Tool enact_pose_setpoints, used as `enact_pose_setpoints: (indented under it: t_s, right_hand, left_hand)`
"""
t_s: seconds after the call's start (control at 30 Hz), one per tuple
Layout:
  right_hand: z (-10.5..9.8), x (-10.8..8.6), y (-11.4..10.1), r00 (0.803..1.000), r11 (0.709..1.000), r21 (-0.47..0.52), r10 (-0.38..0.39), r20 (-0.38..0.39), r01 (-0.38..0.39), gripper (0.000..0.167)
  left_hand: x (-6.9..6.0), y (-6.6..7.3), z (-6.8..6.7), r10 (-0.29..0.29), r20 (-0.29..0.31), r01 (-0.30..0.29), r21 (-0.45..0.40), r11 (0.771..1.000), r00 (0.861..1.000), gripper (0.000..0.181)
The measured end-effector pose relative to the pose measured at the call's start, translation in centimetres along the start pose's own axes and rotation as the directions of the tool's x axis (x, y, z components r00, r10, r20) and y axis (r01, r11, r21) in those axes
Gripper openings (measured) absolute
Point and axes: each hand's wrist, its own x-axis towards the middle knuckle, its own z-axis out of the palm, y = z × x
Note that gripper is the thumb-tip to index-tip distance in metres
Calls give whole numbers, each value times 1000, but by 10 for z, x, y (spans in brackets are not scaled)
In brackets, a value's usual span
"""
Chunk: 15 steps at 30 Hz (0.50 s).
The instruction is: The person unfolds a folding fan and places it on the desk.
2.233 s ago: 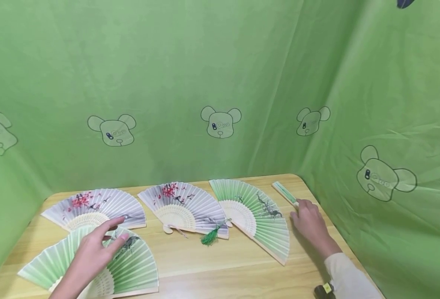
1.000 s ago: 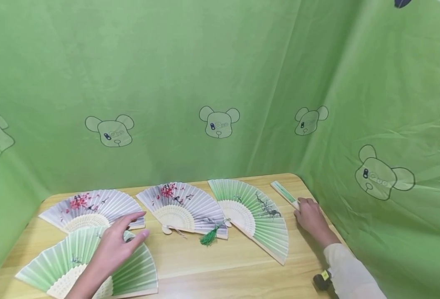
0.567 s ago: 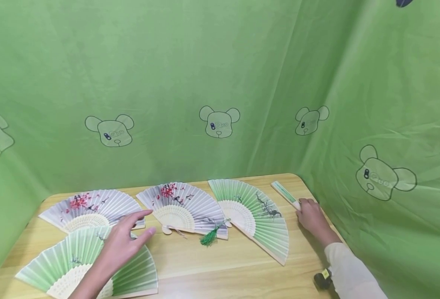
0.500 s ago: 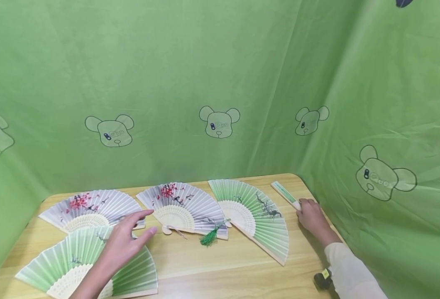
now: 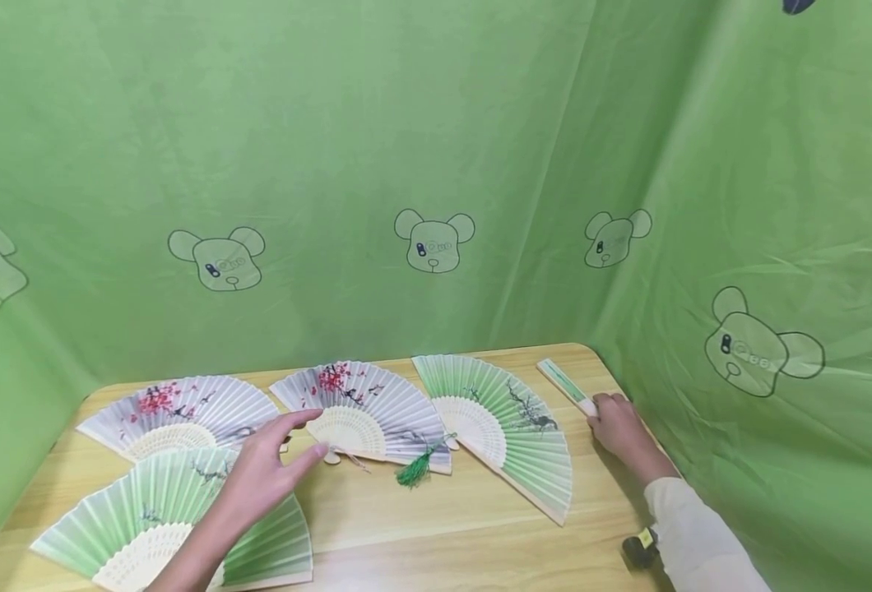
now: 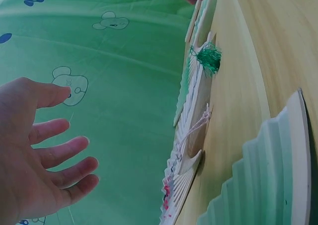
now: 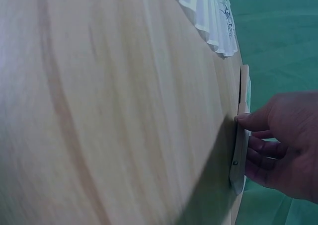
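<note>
A folded hand fan (image 5: 563, 381) with a green panel lies at the table's right back. My right hand (image 5: 624, 433) pinches its handle end; in the right wrist view the thumb and fingers clasp the fan's pale guard (image 7: 240, 153) close to the pivot. My left hand (image 5: 262, 470) hovers over the right part of a spread green fan (image 5: 121, 506), holding nothing, thumb and fingers parted. Beyond its fingertips lies a spread grey fan with red blossoms (image 5: 406, 411). The left wrist view shows that hand (image 6: 30, 160) raised, fingers loosely bent.
Another grey blossom fan (image 5: 177, 403) lies at the back left, partly behind the green one. A second spread green fan (image 5: 525, 444) is right of centre, with a green tassel (image 5: 415, 470) beside it. Green curtains (image 5: 332, 164) surround the wooden table (image 5: 421, 543).
My left hand has moved rightward over the left green fan toward the middle grey fan. The right hand has shifted slightly along the folded fan's handle end; the fans lie as before.
</note>
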Motion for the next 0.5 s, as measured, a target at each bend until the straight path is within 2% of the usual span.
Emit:
enact_pose_setpoints:
  t_s: [0.27, 0.5]
  right_hand:
    - [-3, -5, -1, 1000, 1000, -24, -13, 3, 13, 15]
    - [-10, -4, -5, 999, 998, -54, -11, 33, 13, 15]
  left_hand:
    - [9, 4, 11, -1, 25, 2, -40, 999, 1000, 53]
    - [17, 9, 18, -22, 58, 25, -55, 998, 998, 53]
